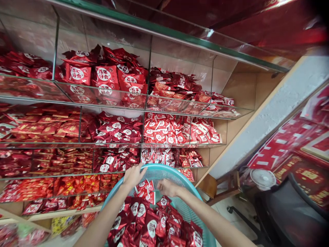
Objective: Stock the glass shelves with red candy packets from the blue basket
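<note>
While left hand [133,176] bends over basket rim [167,167] | right hand [168,187] curled near packets [151,227] | both grips: can't tell

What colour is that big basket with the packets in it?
The basket is turquoise, a light blue-green; it shows in the head view.

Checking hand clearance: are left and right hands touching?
Apart. The head view shows a plain gap between left hand and right hand, with the turquoise basket visible through it.

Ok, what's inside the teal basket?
White-labelled dark-red packets heaped in the near part of the teal basket; a few lighter red-and-white packets farther back. Anything under the top layer is covered, can't tell.
</note>
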Tool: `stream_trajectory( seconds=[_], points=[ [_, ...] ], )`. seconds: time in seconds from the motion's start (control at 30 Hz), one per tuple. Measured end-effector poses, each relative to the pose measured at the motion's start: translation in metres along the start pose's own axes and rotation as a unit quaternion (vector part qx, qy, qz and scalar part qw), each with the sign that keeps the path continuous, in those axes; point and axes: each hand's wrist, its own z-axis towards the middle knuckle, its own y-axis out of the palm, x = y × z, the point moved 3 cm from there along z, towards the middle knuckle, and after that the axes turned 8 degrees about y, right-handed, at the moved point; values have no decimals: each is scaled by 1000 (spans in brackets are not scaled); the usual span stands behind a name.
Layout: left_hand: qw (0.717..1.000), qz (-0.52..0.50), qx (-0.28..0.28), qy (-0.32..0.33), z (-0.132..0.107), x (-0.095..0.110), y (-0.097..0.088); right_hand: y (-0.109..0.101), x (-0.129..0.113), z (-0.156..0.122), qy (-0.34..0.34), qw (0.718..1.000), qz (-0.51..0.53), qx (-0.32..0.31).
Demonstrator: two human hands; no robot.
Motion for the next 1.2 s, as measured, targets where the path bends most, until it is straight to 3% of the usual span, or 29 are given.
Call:
stream_trajectory(
  seconds=[0.07,0.13,0.37,0.63,0.73,0.87,1.0,1.2],
  points=[
    [1000,-1,-5,-3,0,0,-1,-1,5,-4,-44,988,-151,-6],
    [1000,-3,-9,-4,-1,0,-2,2,7,-9,-72,971,-225,-27],
    [1000,8,2,3,-1,-1,0,9,3,-16,-64,949,-309,-1],
    [1000,5,1,1,0,0,0,4,6,-18,-52,940,-335,28],
    [1000,7,7,3,0,-1,0,-8,8,-26,-28,951,-304,50],
    [1000,3,7,4,1,-2,2,-34,0,-44,-58,970,-225,75],
    [1000,2,6,-1,1,-3,4,-44,-18,-63,-109,987,-115,-4],
    [1000,1,3,1,0,-1,2,-17,-41,-73,-94,974,-88,-187]
  ],
)
